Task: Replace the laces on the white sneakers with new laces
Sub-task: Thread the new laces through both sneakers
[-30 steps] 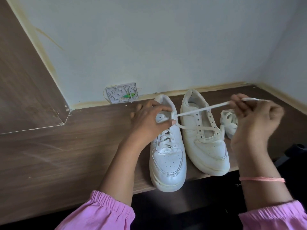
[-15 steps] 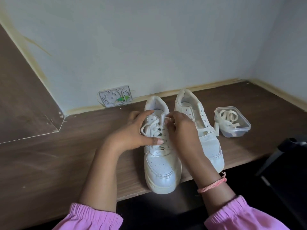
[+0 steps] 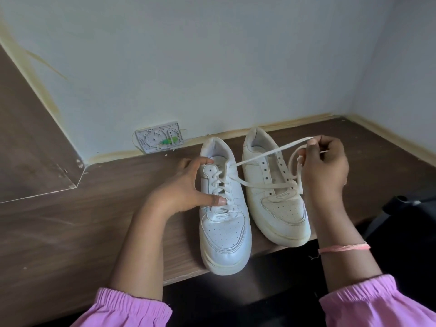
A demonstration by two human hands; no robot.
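Right hand now farther right, lace taut.

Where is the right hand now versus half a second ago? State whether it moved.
Yes. The right hand has left the left sneaker and pulled the lace rightward, past the right sneaker.

White on the left sneaker, glossy at the toe, tiny dots punched across the toe box. The right sneaker runs creamier, its sole yellowed, dark eyelets down the sides. The lace is off-white. Dark brown wood grain on the bench. Pink sleeves, and a pink thread band at the right wrist. Pale wall, with a yellowish trim.
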